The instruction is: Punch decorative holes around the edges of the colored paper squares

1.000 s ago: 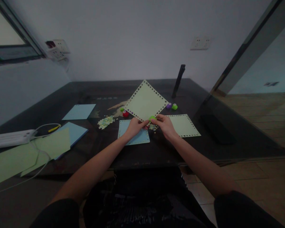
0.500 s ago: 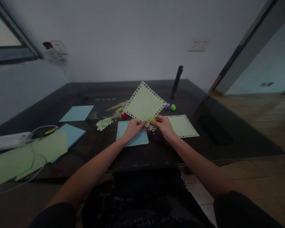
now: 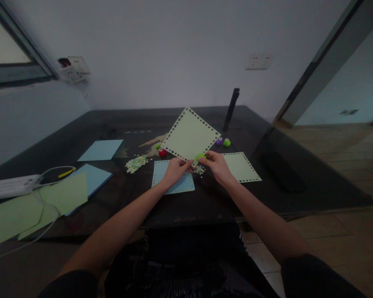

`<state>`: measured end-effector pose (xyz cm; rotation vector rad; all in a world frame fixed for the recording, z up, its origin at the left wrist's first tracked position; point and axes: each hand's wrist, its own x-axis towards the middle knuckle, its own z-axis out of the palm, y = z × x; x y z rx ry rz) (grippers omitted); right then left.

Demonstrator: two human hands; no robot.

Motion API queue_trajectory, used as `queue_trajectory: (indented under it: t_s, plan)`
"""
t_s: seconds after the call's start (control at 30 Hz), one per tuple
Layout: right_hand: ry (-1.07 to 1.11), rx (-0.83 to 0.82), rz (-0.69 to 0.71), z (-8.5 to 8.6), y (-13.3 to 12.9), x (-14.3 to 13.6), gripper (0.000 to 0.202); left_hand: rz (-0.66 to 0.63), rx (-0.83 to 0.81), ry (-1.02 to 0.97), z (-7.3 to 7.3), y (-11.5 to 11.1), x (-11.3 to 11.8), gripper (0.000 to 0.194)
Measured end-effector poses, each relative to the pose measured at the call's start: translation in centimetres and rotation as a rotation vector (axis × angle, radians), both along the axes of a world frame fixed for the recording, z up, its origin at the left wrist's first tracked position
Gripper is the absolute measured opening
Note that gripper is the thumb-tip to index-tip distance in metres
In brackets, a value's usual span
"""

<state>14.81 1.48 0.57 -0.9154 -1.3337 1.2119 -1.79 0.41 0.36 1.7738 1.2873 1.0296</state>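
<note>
My left hand (image 3: 177,170) pinches a pale green sheet of paper (image 3: 191,134) near its lower corner, holding it raised and turned like a diamond. Small punched holes run along the sheet's edges. Between the fingers and thumb of my right hand (image 3: 216,166) is a green craft punch (image 3: 201,157), set at the sheet's lower right edge. A blue sheet with punched edges (image 3: 182,184) lies partly under my left hand. Small paper cutouts (image 3: 199,170) are scattered on the table below the punch.
On the right lie another punched green sheet (image 3: 242,167) and a dark flat object (image 3: 281,171). Purple (image 3: 219,141), green (image 3: 226,142) and red (image 3: 162,152) punches stand behind. A cutout pile (image 3: 136,164), blue paper (image 3: 101,150), green paper (image 3: 59,192) and a power strip (image 3: 12,187) are leftward.
The raised sheet and the punch have shifted very slightly to the right. Both hands keep their grips; the whole view has moved a little.
</note>
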Motion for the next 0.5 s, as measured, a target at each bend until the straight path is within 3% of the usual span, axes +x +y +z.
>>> queue_trajectory:
  t_s: [0.5]
  plan:
    - [-0.015, -0.008, 0.039, 0.0, -0.1, 0.1, 0.027, 0.016, 0.035, 0.025, -1.0, 0.6, -0.2, 0.033]
